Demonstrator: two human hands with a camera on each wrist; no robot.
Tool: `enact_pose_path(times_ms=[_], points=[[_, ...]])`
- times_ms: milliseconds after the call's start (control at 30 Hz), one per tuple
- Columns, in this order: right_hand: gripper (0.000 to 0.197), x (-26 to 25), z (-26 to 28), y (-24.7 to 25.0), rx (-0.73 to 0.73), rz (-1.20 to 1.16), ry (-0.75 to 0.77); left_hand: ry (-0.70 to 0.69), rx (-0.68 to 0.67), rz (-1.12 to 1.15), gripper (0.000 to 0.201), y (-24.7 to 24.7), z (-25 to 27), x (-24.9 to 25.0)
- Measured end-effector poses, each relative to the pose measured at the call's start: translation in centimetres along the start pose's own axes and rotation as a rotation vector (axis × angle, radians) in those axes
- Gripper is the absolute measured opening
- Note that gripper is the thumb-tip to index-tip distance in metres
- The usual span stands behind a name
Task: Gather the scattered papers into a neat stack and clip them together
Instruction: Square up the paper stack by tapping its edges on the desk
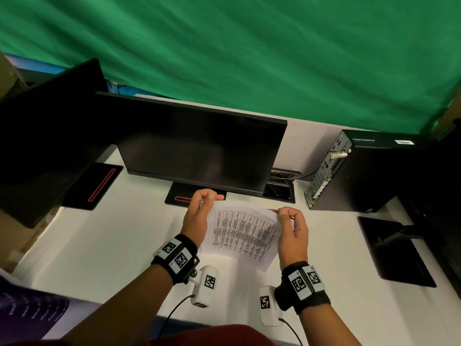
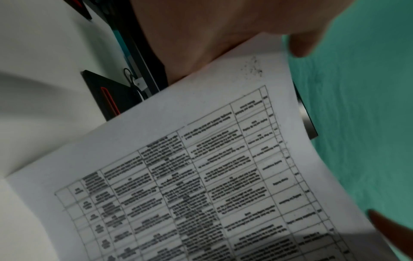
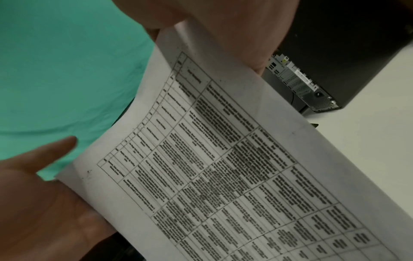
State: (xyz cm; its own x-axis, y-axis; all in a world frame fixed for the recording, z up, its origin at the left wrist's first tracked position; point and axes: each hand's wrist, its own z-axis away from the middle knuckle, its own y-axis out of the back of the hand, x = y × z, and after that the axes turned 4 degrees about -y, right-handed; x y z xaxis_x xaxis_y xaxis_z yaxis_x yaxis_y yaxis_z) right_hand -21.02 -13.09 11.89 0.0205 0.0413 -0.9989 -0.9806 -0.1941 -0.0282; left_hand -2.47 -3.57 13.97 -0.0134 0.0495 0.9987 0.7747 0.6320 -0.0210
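- You are holding the papers (image 1: 243,236) up off the white desk (image 1: 104,245), between your two hands and straight ahead of you, in front of the monitor (image 1: 199,148).
- Your left hand (image 1: 199,213) is bracing the left edge of the sheets, with its fingers curled over the far left corner; the left wrist view is showing the palm lying against that edge and a fingertip hooking over the top.
- Your right hand (image 1: 291,233) is pinching the far right corner between thumb and curled fingers, and the right wrist view is showing the same corner tucked under the thumb.
- The stack is tilting, its far edge raised and arching between your hands, its near corner dipping toward the desk just beside your right wrist.
- The long axis is running roughly away from you, slightly skewed to your right, so each hand is flanking one long side and neither is clearly nearer.
- How many sheets you are holding is not showing; only the printed top sheet is plain.
- No clip is showing in any view, so the squaring step looks to be the one in hand, and clipping is not yet done.
- To square the edges, you are likely needing to stand the stack on its near short edge and tap it down on the desk directly below.
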Motion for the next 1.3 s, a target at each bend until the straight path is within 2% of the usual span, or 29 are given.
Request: enact_pose_path(times_ms=[100,200,300,433,633,900,1033,1100,1200,1267,1300], points=[[0.036,0.9,0.2,1.4,-0.144,0.029,0.045,0.037,-0.101,0.019,0.035,1.4,-0.2,-1.4],[0.039,2.0,0.5,2.0,-0.237,0.102,-0.008,0.147,-0.105,-0.139,0.035,1.7,-0.2,-2.1],[0.032,1.9,0.6,1.8,-0.224,0.175,-0.036,0.227,-0.064,-0.113,0.034,1.1,-0.2,-2.1],[0.025,2.1,0.4,1.7,-0.188,0.188,-0.027,0.239,-0.075,-0.089,0.031,1.1,-0.5,-2.2],[0.033,2.6,0.9,1.4,-0.224,0.215,-0.098,0.257,-0.098,-0.153,0.026,1.6,-0.3,-3.2],[0.029,2.4,1.2,1.8,-0.197,0.286,-0.016,0.235,-0.084,-0.154,0.024,1.4,0.0,-4.0],[0.039,3.5,1.7,2.5,-0.248,0.382,-0.059,0.261,-0.216,-0.252,0.029,1.7,0.7,-5.5],[0.041,3.6,1.8,2.6,-0.259,0.415,-0.077,0.251,-0.244,-0.343,0.024,2.0,0.7,-6.2],[0.047,3.0,2.0,2.7,-0.262,0.434,-0.075,0.221,-0.286,-0.446,0.031,2.5,0.4,-7.0],[0.063,1.6,2.0,2.6,-0.186,0.422,0.011,0.200,-0.310,-0.462,0.030,2.7,0.3,-7.3],[0.073,0.4,1.9,2.4,-0.140,0.436,0.111,0.185,-0.322,-0.466,0.028,2.8,0.3,-7.4]])
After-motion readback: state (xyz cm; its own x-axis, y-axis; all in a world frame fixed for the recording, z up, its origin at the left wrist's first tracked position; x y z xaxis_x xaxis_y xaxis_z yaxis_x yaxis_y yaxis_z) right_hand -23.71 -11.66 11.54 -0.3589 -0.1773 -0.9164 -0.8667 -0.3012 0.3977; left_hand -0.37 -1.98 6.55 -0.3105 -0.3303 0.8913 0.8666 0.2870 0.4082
